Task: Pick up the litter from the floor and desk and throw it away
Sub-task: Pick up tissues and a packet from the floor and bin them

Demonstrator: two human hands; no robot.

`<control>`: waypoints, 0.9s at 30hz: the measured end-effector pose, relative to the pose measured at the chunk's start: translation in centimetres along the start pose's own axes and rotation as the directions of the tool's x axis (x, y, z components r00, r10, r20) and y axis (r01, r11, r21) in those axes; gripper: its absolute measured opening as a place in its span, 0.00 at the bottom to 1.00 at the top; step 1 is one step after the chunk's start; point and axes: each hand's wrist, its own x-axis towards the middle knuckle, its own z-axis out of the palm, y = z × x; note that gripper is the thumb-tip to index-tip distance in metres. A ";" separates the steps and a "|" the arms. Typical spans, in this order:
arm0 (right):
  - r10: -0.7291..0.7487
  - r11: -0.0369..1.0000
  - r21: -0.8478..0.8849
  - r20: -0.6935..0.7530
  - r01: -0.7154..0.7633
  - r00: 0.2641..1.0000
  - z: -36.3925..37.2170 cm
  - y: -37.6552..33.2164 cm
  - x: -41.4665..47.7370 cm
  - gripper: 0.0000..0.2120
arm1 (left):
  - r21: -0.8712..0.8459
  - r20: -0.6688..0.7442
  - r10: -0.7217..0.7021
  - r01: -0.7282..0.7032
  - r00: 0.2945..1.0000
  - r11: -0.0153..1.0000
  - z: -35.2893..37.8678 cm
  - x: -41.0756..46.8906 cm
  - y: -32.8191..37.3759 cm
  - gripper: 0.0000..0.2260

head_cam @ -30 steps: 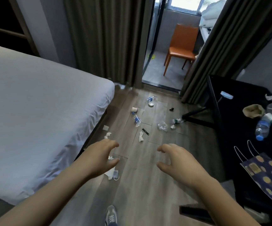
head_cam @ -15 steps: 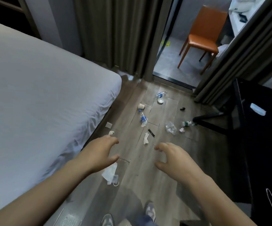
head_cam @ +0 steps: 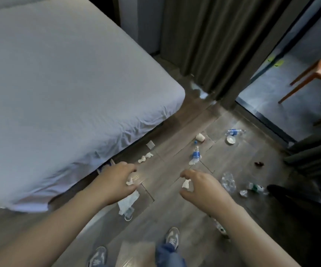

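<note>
Loosely curled and empty, left grip and right grip hover above grey wood-plank floor near 1 crushed clear plastic bottle.

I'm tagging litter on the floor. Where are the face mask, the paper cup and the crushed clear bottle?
face mask (head_cam: 129, 201), head view, on its white sheet.
paper cup (head_cam: 200, 137), head view, on its side wall.
crushed bottle (head_cam: 228, 181), head view, on its crumpled body.

The big bed blocks the left. The wood floor is open in the middle. A bottle and paper bits lie ahead.
</note>
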 end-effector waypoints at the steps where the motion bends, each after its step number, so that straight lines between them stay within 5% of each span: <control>1: -0.027 1.000 -0.013 0.024 0.027 0.999 -0.2 1.0 1.2 0.22 | -0.015 0.002 -0.045 0.045 0.999 0.999 0.7 0.6 0.4 0.18; 13: -0.170 0.981 -0.053 0.222 0.186 0.960 7.2 6.4 13.1 0.22 | -0.057 0.077 -0.302 0.307 0.950 0.950 11.9 5.7 -4.6 0.21; 27: -0.273 0.948 -0.081 0.295 0.308 0.916 33.9 10.7 30.1 0.22 | 0.009 0.160 -0.382 0.386 0.910 0.922 35.4 17.2 -21.8 0.22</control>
